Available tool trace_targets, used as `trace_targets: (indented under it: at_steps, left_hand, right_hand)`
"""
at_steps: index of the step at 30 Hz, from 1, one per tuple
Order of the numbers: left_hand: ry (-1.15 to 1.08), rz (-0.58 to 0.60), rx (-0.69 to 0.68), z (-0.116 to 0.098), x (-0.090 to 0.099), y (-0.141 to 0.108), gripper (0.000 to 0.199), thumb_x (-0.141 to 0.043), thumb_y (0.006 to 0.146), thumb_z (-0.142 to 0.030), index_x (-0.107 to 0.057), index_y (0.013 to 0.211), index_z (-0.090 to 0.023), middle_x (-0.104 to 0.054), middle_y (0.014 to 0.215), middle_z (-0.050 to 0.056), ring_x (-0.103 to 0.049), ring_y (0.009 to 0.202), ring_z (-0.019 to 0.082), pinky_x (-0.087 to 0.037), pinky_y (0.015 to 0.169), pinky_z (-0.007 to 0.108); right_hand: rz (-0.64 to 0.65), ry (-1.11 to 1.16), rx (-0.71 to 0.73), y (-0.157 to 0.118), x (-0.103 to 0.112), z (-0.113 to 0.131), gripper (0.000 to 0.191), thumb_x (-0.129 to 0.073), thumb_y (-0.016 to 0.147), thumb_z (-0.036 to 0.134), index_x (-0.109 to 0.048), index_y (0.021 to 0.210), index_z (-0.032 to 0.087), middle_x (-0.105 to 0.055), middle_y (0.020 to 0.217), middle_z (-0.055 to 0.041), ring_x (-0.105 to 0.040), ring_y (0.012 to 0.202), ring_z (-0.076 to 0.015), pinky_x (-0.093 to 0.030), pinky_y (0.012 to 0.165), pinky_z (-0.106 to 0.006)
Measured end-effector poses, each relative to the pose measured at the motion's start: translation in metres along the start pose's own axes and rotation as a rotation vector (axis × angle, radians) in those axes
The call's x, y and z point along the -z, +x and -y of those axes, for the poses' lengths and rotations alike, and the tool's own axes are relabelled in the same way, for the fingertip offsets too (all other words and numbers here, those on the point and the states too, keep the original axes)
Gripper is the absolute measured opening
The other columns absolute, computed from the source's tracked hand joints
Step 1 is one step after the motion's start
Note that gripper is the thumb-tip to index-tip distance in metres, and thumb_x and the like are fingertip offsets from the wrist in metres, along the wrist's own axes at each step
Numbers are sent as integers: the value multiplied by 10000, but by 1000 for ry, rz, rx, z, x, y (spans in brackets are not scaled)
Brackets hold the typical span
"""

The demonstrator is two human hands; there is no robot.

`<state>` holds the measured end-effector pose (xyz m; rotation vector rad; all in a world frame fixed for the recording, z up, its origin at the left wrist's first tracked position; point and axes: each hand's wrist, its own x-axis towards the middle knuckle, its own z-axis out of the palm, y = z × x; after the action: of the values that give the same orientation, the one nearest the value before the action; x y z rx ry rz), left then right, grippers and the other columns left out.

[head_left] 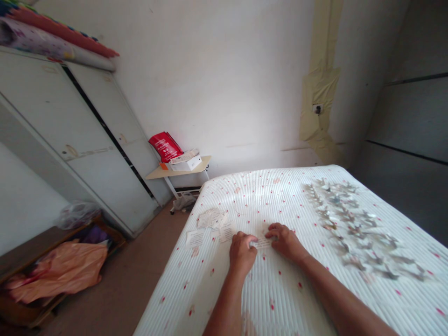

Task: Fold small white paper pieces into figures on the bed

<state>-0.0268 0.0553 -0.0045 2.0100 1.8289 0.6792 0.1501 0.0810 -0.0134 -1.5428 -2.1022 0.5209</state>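
Note:
A small piece of printed paper (263, 242) lies on the patterned bed cover (217, 289), between my two hands. My left hand (242, 252) is closed at the paper's left edge, fingers curled and thumb against it. At its right edge, the fingers of my right hand (285, 241) are bent but apart, with the tips touching or very near the sheet. Just left of my left hand lie more printed paper pieces (210, 218), some overlapping. Rows of small folded paper figures (353, 219), slightly blurred, spread over the right side of the bed.
Beyond the bed's far left corner stands a small table (157, 173) with a red bag (165, 147) and a white box (191, 162). Grey cabinets (101, 158) line the left wall. A wooden crate holds orange plastic (66, 268) on the floor. A socket (318, 108) is on the wall.

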Motion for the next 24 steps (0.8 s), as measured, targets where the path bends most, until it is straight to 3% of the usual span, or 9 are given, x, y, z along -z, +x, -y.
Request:
trace_targets:
  at_steps: [6,10,14,24]
  left_hand:
    - [3,11,-3,1,1,0,334,-484,677,-74,-676,892,-243,-587,925,13,-489,942,151,-360,857,227]
    - [88,-12,23,-9,0,-2,194,-544,740,-270,-663,890,-237,-578,926,26,-485,941,175,-360,843,254]
    - [203,-57,75,-19,-4,-5,272,-607,693,-438,-630,880,-243,-561,925,27,-480,938,204,-361,816,292]
    - [202,-31,113,-16,-4,-2,213,-610,680,-276,-610,891,-252,-555,929,11,-490,926,185,-371,767,269]
  right_hand:
    - [5,5,4,1,0,0,369,-491,627,57,-719,871,215,-605,1088,-53,-556,981,-198,-414,876,-301]
    - [-4,-1,6,1,0,0,382,-481,619,55,-721,870,215,-609,1076,-56,-559,980,-201,-418,874,-300]
    - [-7,-23,15,0,-1,0,371,-482,623,68,-719,871,209,-608,1080,-60,-558,980,-205,-418,875,-305]
    - [-4,-1,16,1,0,0,372,-484,618,73,-719,874,207,-610,1082,-61,-561,981,-206,-422,873,-308]
